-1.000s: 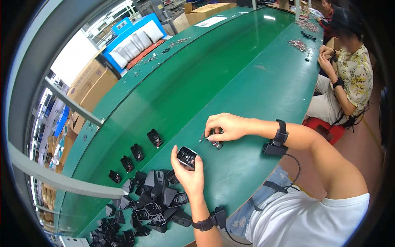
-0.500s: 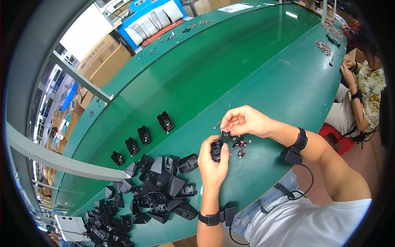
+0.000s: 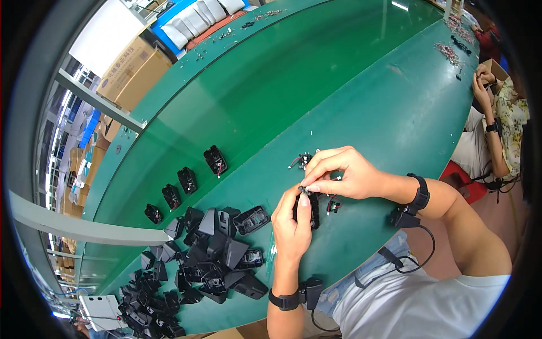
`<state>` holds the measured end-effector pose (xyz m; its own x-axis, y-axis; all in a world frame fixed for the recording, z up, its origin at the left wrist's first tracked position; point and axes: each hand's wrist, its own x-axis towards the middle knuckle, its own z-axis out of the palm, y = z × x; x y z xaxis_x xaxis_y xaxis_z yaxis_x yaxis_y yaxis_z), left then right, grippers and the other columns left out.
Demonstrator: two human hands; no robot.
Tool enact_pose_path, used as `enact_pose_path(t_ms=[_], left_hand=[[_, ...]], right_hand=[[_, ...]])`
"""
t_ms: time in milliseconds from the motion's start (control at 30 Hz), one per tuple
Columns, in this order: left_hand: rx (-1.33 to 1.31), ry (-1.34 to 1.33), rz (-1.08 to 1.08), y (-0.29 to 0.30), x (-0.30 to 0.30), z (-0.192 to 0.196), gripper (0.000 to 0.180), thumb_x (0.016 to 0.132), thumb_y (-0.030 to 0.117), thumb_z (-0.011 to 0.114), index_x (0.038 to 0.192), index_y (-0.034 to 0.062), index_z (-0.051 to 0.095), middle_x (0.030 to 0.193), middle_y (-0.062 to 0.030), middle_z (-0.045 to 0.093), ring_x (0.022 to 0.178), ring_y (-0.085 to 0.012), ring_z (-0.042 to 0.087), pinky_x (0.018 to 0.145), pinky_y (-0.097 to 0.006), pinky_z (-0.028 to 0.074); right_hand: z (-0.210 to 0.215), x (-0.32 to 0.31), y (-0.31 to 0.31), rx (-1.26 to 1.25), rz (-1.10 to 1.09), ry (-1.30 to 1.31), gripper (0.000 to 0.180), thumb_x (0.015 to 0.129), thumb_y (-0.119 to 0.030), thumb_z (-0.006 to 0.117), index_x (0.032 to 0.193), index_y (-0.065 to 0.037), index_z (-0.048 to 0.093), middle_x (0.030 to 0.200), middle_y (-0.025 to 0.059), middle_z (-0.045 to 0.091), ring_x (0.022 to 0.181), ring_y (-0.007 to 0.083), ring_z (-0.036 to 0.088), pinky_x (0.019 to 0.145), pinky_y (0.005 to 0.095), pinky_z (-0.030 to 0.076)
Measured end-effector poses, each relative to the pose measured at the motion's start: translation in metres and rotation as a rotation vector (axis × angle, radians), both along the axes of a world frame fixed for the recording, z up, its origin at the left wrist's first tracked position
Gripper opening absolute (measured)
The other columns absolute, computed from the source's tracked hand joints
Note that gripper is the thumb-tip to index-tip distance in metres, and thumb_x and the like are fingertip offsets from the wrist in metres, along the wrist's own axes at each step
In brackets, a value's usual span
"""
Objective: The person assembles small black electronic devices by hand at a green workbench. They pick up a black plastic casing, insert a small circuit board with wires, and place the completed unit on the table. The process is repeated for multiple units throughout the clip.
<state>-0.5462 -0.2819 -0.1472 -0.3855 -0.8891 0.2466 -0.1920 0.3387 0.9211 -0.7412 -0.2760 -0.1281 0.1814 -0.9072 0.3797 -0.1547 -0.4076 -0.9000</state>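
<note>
My left hand (image 3: pixel 292 226) is wrapped round a black plastic housing (image 3: pixel 314 218), partly hidden behind the fingers. Its thumb points up toward a small dark part (image 3: pixel 305 190) at the housing's upper end. The fingertips of my right hand (image 3: pixel 345 174) pinch that part, and both hands meet there. What kind of part it is cannot be made out. Small circuit boards with red and black wires (image 3: pixel 333 204) lie on the green table, just beyond and beside the right hand. Another such wired piece (image 3: pixel 304 161) sits past its fingers.
A heap of black housings (image 3: pixel 212 254) covers the table at lower left. Several housings with wires (image 3: pixel 187 179) stand in a row on the green strip (image 3: pixel 254 118). A grey frame bar (image 3: pixel 90 225) crosses at left. A co-worker's hands (image 3: pixel 483 79) are at far right.
My right hand has come down and closer to the left, bringing the small part against the housing. The left hand has turned the housing. The whole view has shifted slightly.
</note>
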Motion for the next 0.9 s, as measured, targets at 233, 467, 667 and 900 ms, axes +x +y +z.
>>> enact_pose_path(t_ms=[233, 467, 667, 900], left_hand=[[0.096, 0.124, -0.086, -0.003, 0.003, -0.01, 0.036, 0.096, 0.012, 0.051, 0.127, -0.004, 0.059, 0.114, -0.0178, 0.066, 0.107, -0.0248, 0.064, 0.094, -0.035, 0.047], [0.346, 0.414, -0.084, -0.008, 0.015, 0.009, 0.047, 0.098, 0.006, 0.046, 0.143, -0.0024, 0.047, 0.125, -0.0121, 0.061, 0.094, -0.0112, 0.06, 0.075, -0.026, 0.052], [0.33, 0.298, -0.012, -0.004, 0.01, 0.012, 0.041, 0.101, 0.009, 0.053, 0.14, -0.0026, 0.051, 0.105, -0.0054, 0.064, 0.085, -0.0076, 0.058, 0.07, -0.023, 0.05], [0.374, 0.324, -0.01, -0.005, 0.011, 0.009, 0.037, 0.1, 0.011, 0.06, 0.134, -0.0035, 0.057, 0.093, -0.0013, 0.063, 0.081, -0.0051, 0.056, 0.069, -0.021, 0.047]], right_hand=[[0.001, 0.009, 0.006, -0.24, -0.084, 0.067, 0.021, 0.082, -0.002, 0.074, 0.102, -0.002, 0.07, 0.088, 0.006, 0.069, 0.073, 0.0155, 0.063, 0.064, 0.0277, 0.052], [0.004, 0.013, 0.013, -0.406, -0.045, 0.212, 0.027, 0.079, -0.003, 0.076, 0.105, -0.004, 0.068, 0.084, 0.0047, 0.068, 0.074, 0.0204, 0.061, 0.066, 0.0329, 0.052], [-0.004, 0.014, 0.008, -0.485, -0.076, 0.282, 0.024, 0.079, -0.003, 0.075, 0.102, -0.005, 0.068, 0.086, 0.0045, 0.068, 0.074, 0.0231, 0.06, 0.067, 0.0345, 0.052], [-0.005, 0.014, 0.011, -0.41, -0.045, 0.26, 0.024, 0.078, -0.003, 0.075, 0.1, -0.005, 0.067, 0.087, 0.0055, 0.067, 0.074, 0.0252, 0.06, 0.067, 0.0356, 0.051]])
